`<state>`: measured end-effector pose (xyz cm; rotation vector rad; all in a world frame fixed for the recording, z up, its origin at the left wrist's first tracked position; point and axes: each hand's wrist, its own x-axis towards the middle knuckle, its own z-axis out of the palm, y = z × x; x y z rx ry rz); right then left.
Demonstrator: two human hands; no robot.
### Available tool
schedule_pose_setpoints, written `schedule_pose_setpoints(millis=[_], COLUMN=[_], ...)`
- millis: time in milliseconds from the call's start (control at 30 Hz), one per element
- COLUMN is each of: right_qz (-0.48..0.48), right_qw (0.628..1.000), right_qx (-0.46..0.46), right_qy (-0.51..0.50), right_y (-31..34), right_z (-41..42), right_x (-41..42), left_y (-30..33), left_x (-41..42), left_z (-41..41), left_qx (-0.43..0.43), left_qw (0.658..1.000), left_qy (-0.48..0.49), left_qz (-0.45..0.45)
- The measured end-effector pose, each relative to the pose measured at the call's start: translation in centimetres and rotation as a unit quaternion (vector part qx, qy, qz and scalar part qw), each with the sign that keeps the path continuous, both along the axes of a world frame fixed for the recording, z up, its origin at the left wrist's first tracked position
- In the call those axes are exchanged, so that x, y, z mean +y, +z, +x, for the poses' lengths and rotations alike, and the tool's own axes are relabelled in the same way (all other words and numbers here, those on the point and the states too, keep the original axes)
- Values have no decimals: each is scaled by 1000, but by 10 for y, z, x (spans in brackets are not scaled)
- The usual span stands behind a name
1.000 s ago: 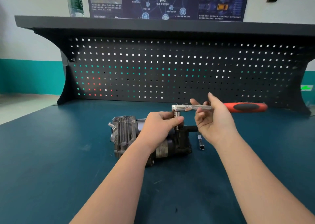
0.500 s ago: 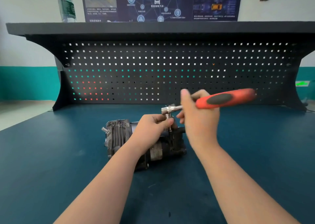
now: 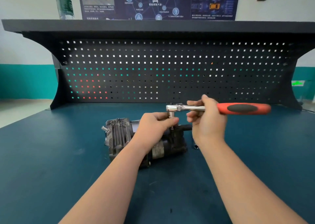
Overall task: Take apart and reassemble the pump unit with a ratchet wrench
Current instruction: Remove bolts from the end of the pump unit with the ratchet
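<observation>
The dark pump unit (image 3: 119, 135) lies on the blue bench top, its finned end to the left. A ratchet wrench (image 3: 185, 108) with a chrome shank and a red and black handle (image 3: 243, 108) stands level above the pump's right part, its socket pointing down onto a bolt there. My left hand (image 3: 153, 123) pinches the socket just under the wrench head, thumb in front. My right hand (image 3: 206, 119) grips the chrome shank between the head and the red handle. The bolt itself is mostly hidden by my left hand.
A small metal socket or bit (image 3: 196, 146) lies on the bench (image 3: 51, 155) right of the pump, half hidden by my right wrist. A black pegboard (image 3: 153, 70) with a top shelf closes the back. A plastic bottle (image 3: 64, 2) stands on the shelf at left.
The wrench handle swung from level to tilted up toward me and back to level pointing right. My right hand moved with it on the shank. My left hand stayed on the socket.
</observation>
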<state>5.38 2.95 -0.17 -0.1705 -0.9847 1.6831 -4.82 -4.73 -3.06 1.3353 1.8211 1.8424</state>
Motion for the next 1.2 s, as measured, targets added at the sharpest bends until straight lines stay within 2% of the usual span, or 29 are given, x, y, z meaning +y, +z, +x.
schedule_pose_setpoints(millis=[67, 133, 233, 300, 333, 400, 433, 467, 500, 567, 633, 700, 733, 800, 867, 933, 1000, 1067, 1100, 1133, 1167, 1200], right_qz=[-122, -140, -86, 60, 185, 429, 497, 517, 497, 392, 265, 80, -27, -177, -197, -176, -111, 63, 203, 348, 464, 525], right_qw=[990, 985, 993, 991, 960, 827, 774, 757, 770, 846, 922, 986, 996, 979, 973, 979, 992, 990, 949, 876, 800, 752], right_qx=[-10, -34, -54, -109, -151, -183, -181, -174, -165, -172, -185, -120, -79, -50, -56, -49, -42, -98, -142, -157, -144, -131], right_qy=[68, 91, 61, -50, -147, -314, -349, -360, -364, -317, -215, -90, -17, 88, 110, 92, 49, -82, -197, -294, -352, -376], right_y=[6, 6, 12, 12, 9, -2, -6, -9, -8, -2, 3, 6, 7, 7, 4, 3, 7, 10, 10, 7, 2, -2], right_z=[7, 7, 6, 4, 2, -4, -6, -6, -5, 2, 6, 6, 5, 6, 2, -2, -4, -5, -5, -6, -7, -7], right_x=[10, 15, 6, -4, -13, -33, -39, -39, -35, -23, -15, 0, 10, 26, 34, 30, 19, 4, -6, -17, -26, -30], left_y=[1, 3, 6, 8, 7, 7, 7, 6, 7, 7, 7, 5, 4, 3, 4, 5, 6, 6, 5, 5, 4, 4], left_x=[-1, -2, -3, -3, -3, -5, -7, -7, -8, -4, -2, -1, -2, -2, -2, -1, -1, 0, 1, 0, -1, -2], left_z=[2, 3, 6, 9, 9, 7, 7, 6, 7, 9, 10, 9, 7, 6, 6, 5, 3, 3, 2, 2, 2, 2], left_qx=[-11, 2, -7, 14, 26, 30, 30, 38, 47, 43, 34, 33, 34, 27, 16, 0, -12, -5, 10, 28, 46, 57], left_qw=[1000, 1000, 999, 999, 998, 998, 998, 997, 997, 997, 998, 998, 999, 999, 999, 999, 999, 1000, 1000, 999, 998, 998], left_qy=[3, -14, -20, 3, 12, 29, 35, 34, 27, 11, 14, 21, 24, 17, -7, -26, -28, -15, -3, 12, 30, 39], left_qz=[-3, -19, -48, -50, -50, -48, -51, -53, -57, -56, -51, -41, -33, -25, -28, -33, -22, -12, -12, -11, -12, -14])
